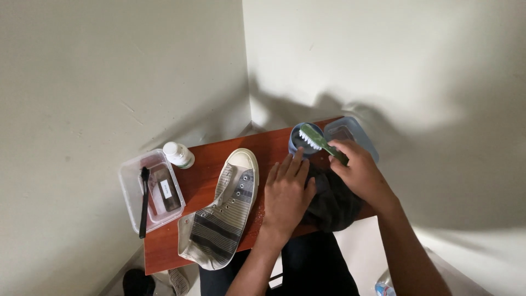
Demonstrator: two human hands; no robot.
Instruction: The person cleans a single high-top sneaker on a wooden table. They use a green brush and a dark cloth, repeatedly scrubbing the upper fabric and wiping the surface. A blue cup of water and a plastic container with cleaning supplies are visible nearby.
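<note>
Two bare hands over a small reddish-brown wooden table [219, 164] set in a wall corner.

Left hand [286, 194]: flat, fingers spread, palm down, clasping nothing; pressing on a dark grey crumpled cloth [334, 205] at the table's near edge.

Right hand [359, 172]: clenched round the handle of a green plastic brush with white bristles [318, 141]; bristle head raised over a small round blue bowl [301, 140] (bristles facing down and left).

Beside the bowl, toward the right: clear rectangular plastic container with blue rim [350, 131], touching or nearly touching the bowl.

Left of the left hand: grey-and-white striped canvas sneaker with white rubber toe cap [224, 208], unlaced, toe pointing away, heel overhanging the near edge.

Further left: white plastic bottle with white cap [178, 154], upright; clear plastic tray [131, 192] overhanging the table's left edge, holding a dark rectangular block; slim black brush [144, 200] lying across the tray.
</note>
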